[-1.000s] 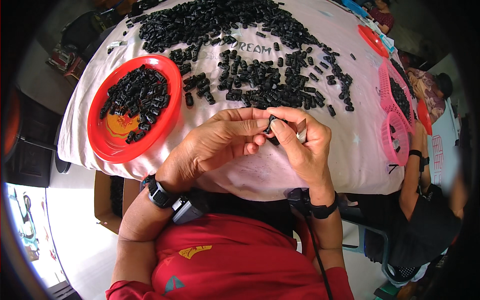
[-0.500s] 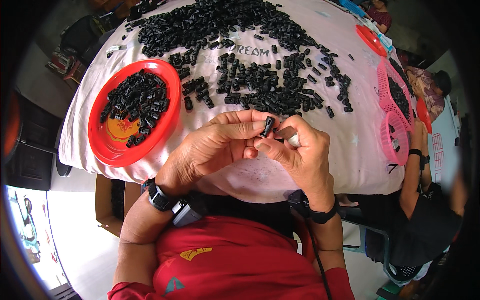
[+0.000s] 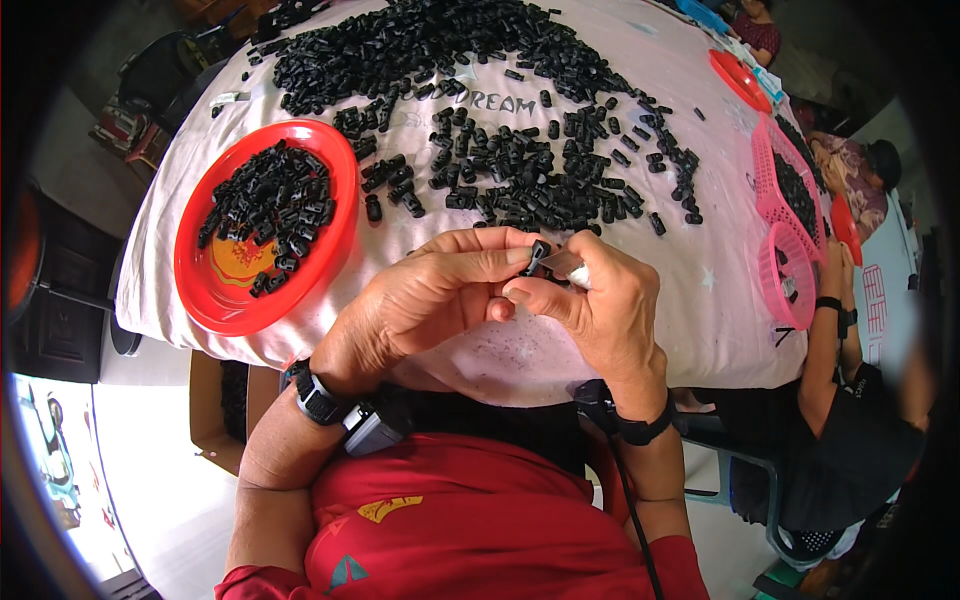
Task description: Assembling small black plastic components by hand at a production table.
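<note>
Over the near part of the cloth-covered table, my left hand (image 3: pixel 430 280) pinches a small black plastic part (image 3: pixel 539 252) between thumb and fingertips. My right hand (image 3: pixel 610 300) is closed on a small flat blade (image 3: pixel 562 262) with a white wrapping at its grip end. The blade lies against or very close to the black part; exact contact is too small to tell. Beyond both hands spreads a loose heap of similar black parts (image 3: pixel 510 180). More of them lie in a red plate (image 3: pixel 345 225) to the left of my left hand.
A large pile of black parts (image 3: pixel 430 50) covers the table's far side. At the right stand pink baskets (image 3: pixel 775 300) and a red plate (image 3: pixel 740 80). A co-worker's arms (image 3: pixel 832 300) rest near the right edge. A cardboard box (image 3: pixel 205 400) sits below the table, left.
The blade in my right hand has tilted and shifted slightly, now showing brighter beside the black part. The black part has turned a little in my left fingers. Both hands stay in nearly the same place.
</note>
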`<state>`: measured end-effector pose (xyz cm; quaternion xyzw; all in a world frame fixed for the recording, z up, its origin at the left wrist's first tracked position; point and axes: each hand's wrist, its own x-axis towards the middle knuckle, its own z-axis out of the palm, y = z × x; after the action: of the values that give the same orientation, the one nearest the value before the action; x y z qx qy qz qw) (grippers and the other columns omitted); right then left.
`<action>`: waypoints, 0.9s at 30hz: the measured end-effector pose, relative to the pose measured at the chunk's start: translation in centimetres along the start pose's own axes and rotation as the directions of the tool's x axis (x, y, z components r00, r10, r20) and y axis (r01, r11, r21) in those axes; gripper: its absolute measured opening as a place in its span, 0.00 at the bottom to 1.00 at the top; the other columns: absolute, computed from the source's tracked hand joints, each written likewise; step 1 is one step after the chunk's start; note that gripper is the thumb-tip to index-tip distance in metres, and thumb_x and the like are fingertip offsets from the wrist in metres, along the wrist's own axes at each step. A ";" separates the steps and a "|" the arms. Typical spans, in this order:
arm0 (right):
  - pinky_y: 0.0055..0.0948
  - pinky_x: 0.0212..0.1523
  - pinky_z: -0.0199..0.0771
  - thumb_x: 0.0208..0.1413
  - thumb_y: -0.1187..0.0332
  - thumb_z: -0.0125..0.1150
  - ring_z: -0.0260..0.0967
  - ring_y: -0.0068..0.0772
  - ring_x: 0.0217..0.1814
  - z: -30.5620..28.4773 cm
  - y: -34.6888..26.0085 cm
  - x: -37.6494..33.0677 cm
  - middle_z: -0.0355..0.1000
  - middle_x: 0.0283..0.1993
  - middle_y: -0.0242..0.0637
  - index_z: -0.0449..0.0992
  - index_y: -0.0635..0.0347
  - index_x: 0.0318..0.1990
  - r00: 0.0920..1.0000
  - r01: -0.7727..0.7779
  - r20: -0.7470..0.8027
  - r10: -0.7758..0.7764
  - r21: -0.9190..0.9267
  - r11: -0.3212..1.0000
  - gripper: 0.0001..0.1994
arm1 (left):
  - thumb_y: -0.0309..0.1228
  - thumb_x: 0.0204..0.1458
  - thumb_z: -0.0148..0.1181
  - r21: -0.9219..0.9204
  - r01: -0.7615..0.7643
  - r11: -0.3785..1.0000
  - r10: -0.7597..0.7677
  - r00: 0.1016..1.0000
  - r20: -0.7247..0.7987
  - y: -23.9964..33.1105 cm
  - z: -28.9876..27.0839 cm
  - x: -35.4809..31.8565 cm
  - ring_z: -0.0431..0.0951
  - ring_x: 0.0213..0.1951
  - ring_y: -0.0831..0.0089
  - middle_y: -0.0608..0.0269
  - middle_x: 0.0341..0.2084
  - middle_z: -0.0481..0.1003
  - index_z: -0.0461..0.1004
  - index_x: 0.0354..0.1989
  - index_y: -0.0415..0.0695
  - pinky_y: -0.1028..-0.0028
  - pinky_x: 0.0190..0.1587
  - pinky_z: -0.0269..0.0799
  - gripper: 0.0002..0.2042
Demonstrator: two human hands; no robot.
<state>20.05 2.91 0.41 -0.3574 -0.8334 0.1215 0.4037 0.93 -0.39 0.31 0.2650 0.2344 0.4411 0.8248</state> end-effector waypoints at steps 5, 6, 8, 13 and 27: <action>0.30 0.17 0.67 0.42 0.41 0.67 0.68 0.34 0.16 -0.2 -0.2 0.1 0.68 0.16 0.35 0.67 0.57 0.21 1.000 0.007 0.000 -0.006 -0.105 0.994 0.27 | 0.30 0.58 0.56 0.008 0.000 1.000 0.000 1.000 -0.024 -0.3 -0.5 0.3 0.74 0.35 0.81 0.67 0.38 0.76 0.72 0.50 0.40 0.78 0.38 0.70 0.13; 0.30 0.17 0.66 0.42 0.40 0.66 0.68 0.34 0.16 -0.2 -0.2 0.0 0.68 0.16 0.35 0.67 0.57 0.20 1.000 -0.004 0.005 0.004 -0.094 0.996 0.27 | 0.30 0.58 0.56 0.007 -0.004 1.000 0.004 1.000 -0.018 -0.4 -0.5 0.3 0.75 0.35 0.80 0.66 0.38 0.76 0.72 0.50 0.40 0.77 0.38 0.71 0.13; 0.30 0.17 0.66 0.42 0.39 0.66 0.68 0.34 0.16 0.0 0.0 0.0 0.67 0.16 0.35 0.67 0.56 0.20 1.000 -0.015 0.011 0.016 -0.083 0.996 0.28 | 0.30 0.58 0.56 0.004 -0.011 1.000 0.011 1.000 -0.023 -0.4 -0.5 0.4 0.75 0.35 0.80 0.66 0.38 0.76 0.72 0.50 0.40 0.77 0.37 0.70 0.13; 0.31 0.16 0.65 0.42 0.39 0.65 0.67 0.35 0.15 -0.1 0.0 0.1 0.67 0.15 0.35 0.66 0.56 0.19 1.000 -0.010 -0.016 0.008 -0.092 0.996 0.28 | 0.30 0.58 0.56 -0.002 -0.005 1.000 0.005 0.998 -0.068 -0.5 -0.3 0.4 0.75 0.34 0.80 0.67 0.37 0.76 0.72 0.50 0.40 0.78 0.36 0.70 0.13; 0.32 0.16 0.66 0.42 0.41 0.67 0.68 0.36 0.16 0.4 0.3 0.2 0.67 0.15 0.36 0.67 0.56 0.20 1.000 0.004 -0.013 -0.005 -0.098 0.995 0.27 | 0.30 0.58 0.56 0.004 -0.007 1.000 0.007 0.999 -0.042 -0.8 -0.9 0.5 0.73 0.33 0.82 0.68 0.37 0.76 0.72 0.49 0.41 0.79 0.36 0.68 0.12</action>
<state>19.81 3.29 0.11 -0.3757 -0.8364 0.0772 0.3916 1.13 -0.10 -0.98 0.2579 0.2515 0.4491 0.8177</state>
